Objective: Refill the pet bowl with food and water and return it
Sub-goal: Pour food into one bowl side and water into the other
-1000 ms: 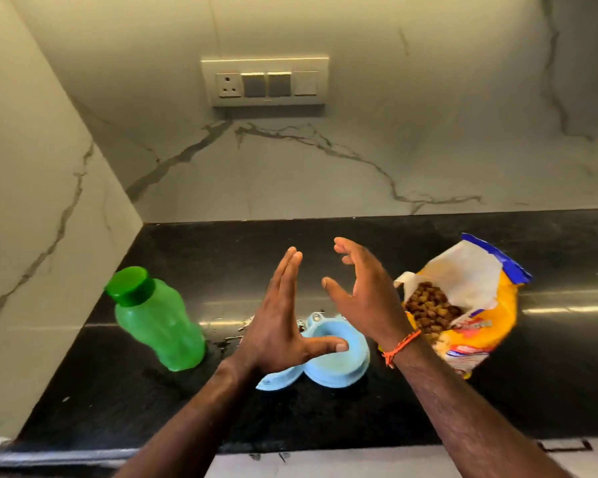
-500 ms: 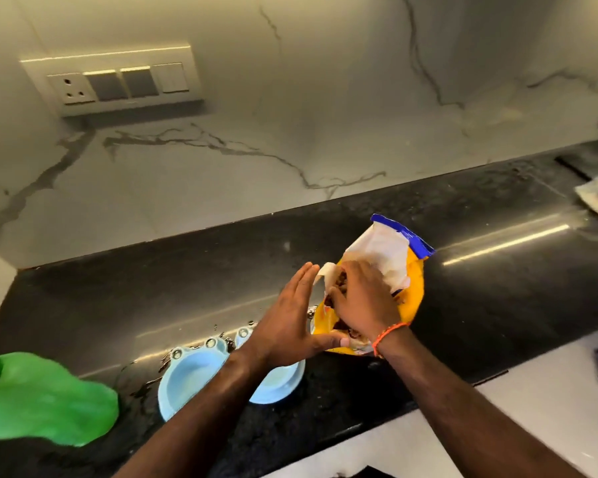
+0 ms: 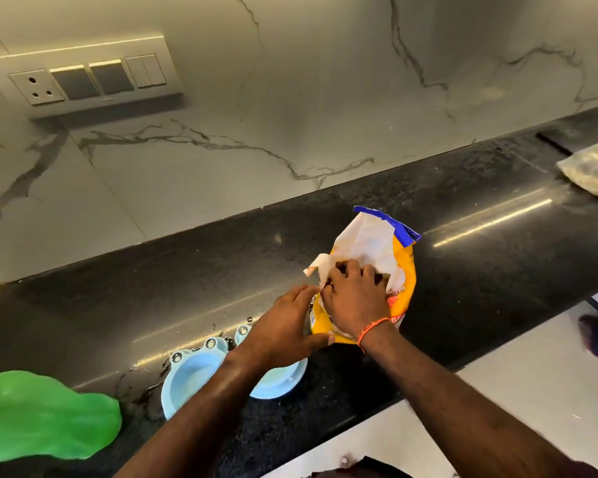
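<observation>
A light blue double pet bowl (image 3: 190,377) sits on the black counter (image 3: 480,281) near its front edge, partly under my left forearm. To its right stands an open yellow pet food bag (image 3: 403,267) with a blue top and white lining. My right hand (image 3: 354,298) is inside the bag's mouth with fingers curled down into the kibble. My left hand (image 3: 283,327) rests against the bag's left side, fingers straight, thumb along the bag's bottom edge. A green water bottle (image 3: 45,419) stands at the far left.
A marble wall with a socket and switch plate (image 3: 83,77) rises behind the counter. Water drops lie on the counter around the bowl. A pale bag or cloth (image 3: 594,170) lies at the far right. White floor shows below the counter's edge.
My right hand went from above the bowl into the food bag and has dug deeper. My left hand moved right to the bag's side. The view swung to the right.
</observation>
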